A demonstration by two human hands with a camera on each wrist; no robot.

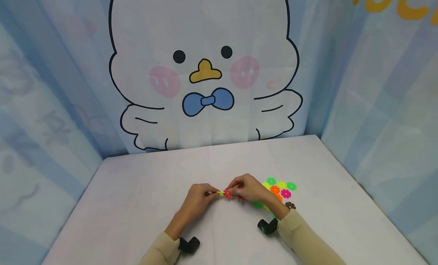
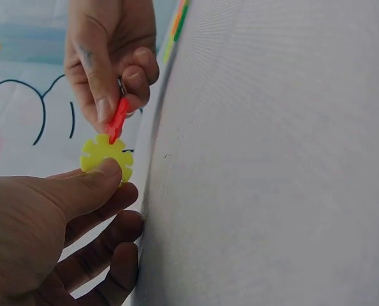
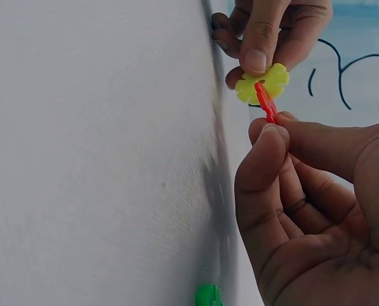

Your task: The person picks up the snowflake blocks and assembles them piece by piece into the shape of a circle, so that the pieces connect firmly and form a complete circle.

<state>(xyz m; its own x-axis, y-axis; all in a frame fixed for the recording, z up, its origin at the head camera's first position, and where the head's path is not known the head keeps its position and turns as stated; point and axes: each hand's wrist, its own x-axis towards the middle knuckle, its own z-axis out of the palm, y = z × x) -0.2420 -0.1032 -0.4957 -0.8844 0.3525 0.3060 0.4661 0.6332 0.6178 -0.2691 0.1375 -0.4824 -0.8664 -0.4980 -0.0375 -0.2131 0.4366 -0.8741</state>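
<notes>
Between thumb and fingers my left hand (image 1: pixel 197 200) pinches a yellow notched plastic disc (image 2: pixel 106 155), shaped like a snowflake building piece. My right hand (image 1: pixel 251 189) pinches a red disc (image 3: pixel 266 102) of the same kind, turned edge-on to the yellow one in both wrist views. The two discs meet at their rims, the red one crossing the yellow one's edge; how deep the notches sit in each other I cannot tell. Both hands are held just over the white table (image 1: pixel 137 204), and the fingertips hide part of each disc.
Right of my right hand lies a loose group of discs, among them a green disc (image 1: pixel 291 186), an orange disc (image 1: pixel 275 189), a pink disc (image 1: pixel 286 194) and a brown disc (image 1: pixel 290 205). My right forearm covers some. A printed curtain (image 1: pixel 205 128) stands behind the table.
</notes>
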